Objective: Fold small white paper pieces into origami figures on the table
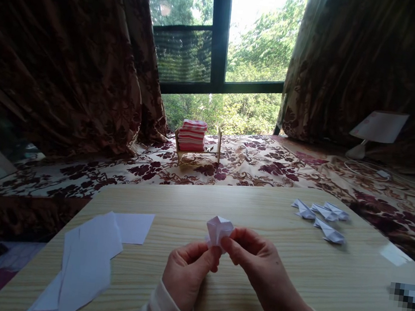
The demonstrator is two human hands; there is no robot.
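A small folded white paper piece [219, 227] is held up over the middle of the wooden table [162, 281]. My left hand [189, 269] pinches its lower end between thumb and fingers. On its right side, my right hand [255, 262] grips the paper with thumb and forefinger. The piece has a wide, faceted top and narrows downward; its bottom is hidden by my fingers. Several finished-looking folded paper shapes [329, 231] lie together toward the far right of the tabletop. Flat white paper sheets [89, 257] overlap one another on the left.
Behind the table, a small rack holds folded red-and-white striped cloths [191, 136] on a floral cover [244, 167]. A white lamp [379, 127] with a cord stands at the right. A blurred, pixelated object [414, 299] sits at the table's right edge.
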